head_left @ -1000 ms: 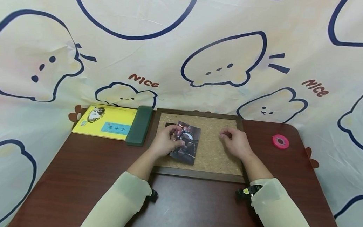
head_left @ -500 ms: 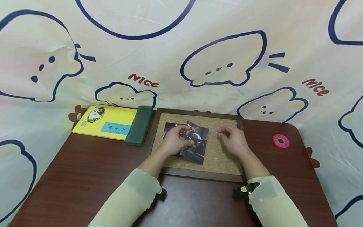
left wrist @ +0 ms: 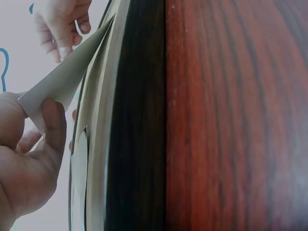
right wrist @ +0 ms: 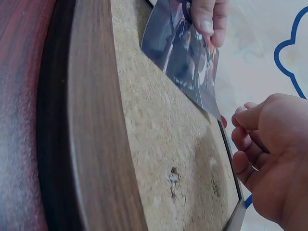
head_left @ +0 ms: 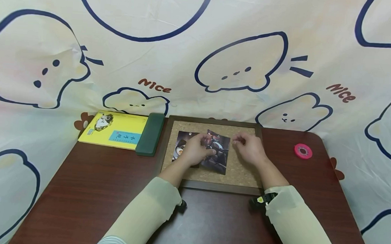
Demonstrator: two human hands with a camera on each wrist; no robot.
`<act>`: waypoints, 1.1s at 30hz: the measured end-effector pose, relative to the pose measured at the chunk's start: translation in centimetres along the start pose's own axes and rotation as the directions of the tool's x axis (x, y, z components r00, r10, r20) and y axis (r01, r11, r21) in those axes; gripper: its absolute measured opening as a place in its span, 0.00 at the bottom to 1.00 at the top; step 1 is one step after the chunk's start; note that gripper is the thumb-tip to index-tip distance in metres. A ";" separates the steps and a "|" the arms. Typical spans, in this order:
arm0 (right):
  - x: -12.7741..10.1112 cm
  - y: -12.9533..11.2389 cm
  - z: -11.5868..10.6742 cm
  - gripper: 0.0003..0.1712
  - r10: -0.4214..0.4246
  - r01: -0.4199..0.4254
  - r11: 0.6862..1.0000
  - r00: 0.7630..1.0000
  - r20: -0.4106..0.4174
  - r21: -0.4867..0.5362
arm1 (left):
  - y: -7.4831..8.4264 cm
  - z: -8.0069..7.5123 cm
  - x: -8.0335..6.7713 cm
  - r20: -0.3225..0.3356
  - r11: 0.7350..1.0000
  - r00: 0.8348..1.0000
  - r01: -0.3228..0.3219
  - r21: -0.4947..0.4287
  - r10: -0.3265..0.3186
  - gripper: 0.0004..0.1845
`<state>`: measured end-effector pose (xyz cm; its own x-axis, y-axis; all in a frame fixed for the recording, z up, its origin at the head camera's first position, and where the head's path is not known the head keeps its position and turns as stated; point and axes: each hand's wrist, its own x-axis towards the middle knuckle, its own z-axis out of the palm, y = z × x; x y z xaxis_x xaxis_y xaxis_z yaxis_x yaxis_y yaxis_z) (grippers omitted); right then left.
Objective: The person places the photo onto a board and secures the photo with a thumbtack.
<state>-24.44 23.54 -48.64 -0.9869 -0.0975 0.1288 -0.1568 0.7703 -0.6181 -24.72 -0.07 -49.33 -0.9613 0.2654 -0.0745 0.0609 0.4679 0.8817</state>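
A cork board [head_left: 239,170] in a dark wooden frame lies on the table. My left hand [head_left: 195,152] pinches a dark photo [head_left: 218,159] by its left edge and holds it tilted above the cork. Its pale back [left wrist: 67,77] shows in the left wrist view, where my left hand [left wrist: 29,163] grips one corner. A second dark photo [head_left: 181,145] lies flat on the board's left part. My right hand [head_left: 248,148] hovers just right of the held photo [right wrist: 183,53] with its fingers curled, thumb against forefinger. I see nothing between them.
A yellow book [head_left: 114,130] and a dark green case [head_left: 151,134] lie left of the board. A pink tape roll [head_left: 302,151] sits at the table's far right. The brown table [head_left: 75,189] ends at a patterned cloth backdrop close behind.
My left hand has carried the held photo to the right across the board, uncovering the second photo beneath. My right hand has shifted slightly towards the photo.
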 end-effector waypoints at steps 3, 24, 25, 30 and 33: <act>0.2 -0.1 0.1 0.07 0.005 -0.005 1.000 1.000 0.004 0.007 | 0.1 0.5 0.2 -0.010 1.000 1.000 0.000 0.017 0.000 0.32; 2.6 -1.1 1.5 0.09 0.061 -0.059 0.998 0.994 0.086 -0.032 | 0.4 3.3 1.6 -0.048 0.914 0.998 -0.025 0.404 0.048 0.33; 2.8 -1.1 1.6 0.09 0.068 -0.065 0.997 0.993 0.095 -0.036 | 0.5 3.4 1.6 -0.044 0.910 0.998 -0.022 0.414 0.044 0.33; 3.3 -1.0 2.0 0.08 0.079 -0.075 0.997 0.990 0.117 -0.036 | 0.9 3.5 1.5 -0.033 0.893 0.999 0.004 0.449 0.012 0.33; 3.5 -0.9 2.2 0.09 0.072 -0.066 0.996 0.990 0.121 -0.052 | 0.9 3.5 1.5 -0.033 0.892 0.999 0.018 0.452 -0.004 0.33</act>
<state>-27.87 21.07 -49.33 -0.9931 -0.1168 -0.0107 -0.0886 0.8071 -0.5837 -25.17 3.70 -50.24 -0.9698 0.2358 -0.0627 0.1582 0.8032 0.5743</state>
